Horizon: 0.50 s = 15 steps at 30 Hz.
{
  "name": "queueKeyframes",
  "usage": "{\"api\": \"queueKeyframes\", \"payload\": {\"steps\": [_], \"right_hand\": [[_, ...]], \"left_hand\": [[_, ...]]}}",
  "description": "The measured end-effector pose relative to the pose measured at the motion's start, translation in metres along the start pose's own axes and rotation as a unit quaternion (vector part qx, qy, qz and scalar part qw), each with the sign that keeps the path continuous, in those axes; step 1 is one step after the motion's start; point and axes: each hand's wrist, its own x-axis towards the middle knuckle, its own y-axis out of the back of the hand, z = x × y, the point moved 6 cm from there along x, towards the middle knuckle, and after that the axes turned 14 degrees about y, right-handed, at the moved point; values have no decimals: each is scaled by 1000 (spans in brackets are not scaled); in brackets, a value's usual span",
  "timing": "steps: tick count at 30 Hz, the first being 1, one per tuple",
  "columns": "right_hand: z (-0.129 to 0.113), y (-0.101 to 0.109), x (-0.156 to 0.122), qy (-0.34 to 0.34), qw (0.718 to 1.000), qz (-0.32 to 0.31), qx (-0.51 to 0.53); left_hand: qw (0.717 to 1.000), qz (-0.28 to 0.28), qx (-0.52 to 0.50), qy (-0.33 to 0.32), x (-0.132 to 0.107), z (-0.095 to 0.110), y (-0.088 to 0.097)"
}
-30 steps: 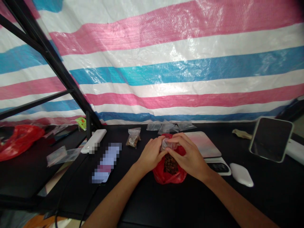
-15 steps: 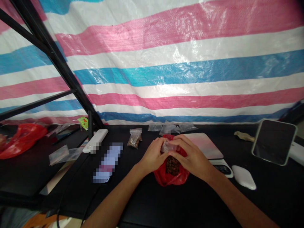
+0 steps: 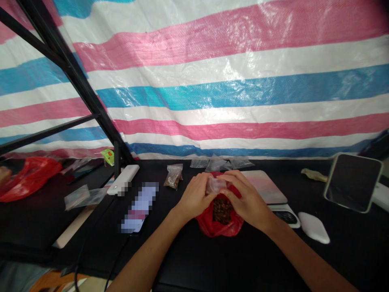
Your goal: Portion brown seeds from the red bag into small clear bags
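Between my two hands is a small clear plastic bag [image 3: 216, 185], over an open red plastic bag [image 3: 209, 226]. Small brown pieces [image 3: 222, 211], like seeds or dried bits, fill the red bag. My left hand [image 3: 197, 196] pinches the clear bag's left side, fingers closed on it. Curled round its right side is my right hand [image 3: 243, 197], with thumb and fingertips at the film. The clear bag looks rounded open at the top; its contents cannot be made out. The red bag's far side is partly hidden behind the hands.
A filled zip bag [image 3: 173, 177] and several flat clear bags [image 3: 217, 163] lie at the back. Right are a pale flat plate [image 3: 264, 186], white case [image 3: 314, 227] and upright phone [image 3: 353, 182]. Left lie a blurred-out phone [image 3: 140, 207], white bar [image 3: 124, 179] and another person's hand [image 3: 4, 176].
My right thumb and fingers have shifted slightly on the clear bag, which now shows more open between my hands. My left hand holds nearly the same place.
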Motion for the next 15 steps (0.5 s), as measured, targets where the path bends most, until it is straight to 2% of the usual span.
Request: {"api": "queueKeyframes", "payload": {"steps": [2, 4, 6, 8, 11, 15], "right_hand": [[2, 6, 0, -5, 1000, 16, -16], [1, 10, 0, -5, 1000, 2, -23], [0, 7, 1, 1, 998, -65, -17], [-1, 0, -1, 3, 988, -153, -15], [4, -7, -6, -11, 972, -226, -57], [13, -5, -7, -23, 965, -219, -145]], "left_hand": [[999, 10, -21, 26, 0, -2, 4], [996, 28, -41, 80, 2, -10, 8], [986, 37, -54, 154, 4, -22, 12], [974, 24, -65, 216, 5, -35, 16], [958, -68, -102, 260, 4, -46, 19], [928, -227, -132, 266, -8, -44, 14]]}}
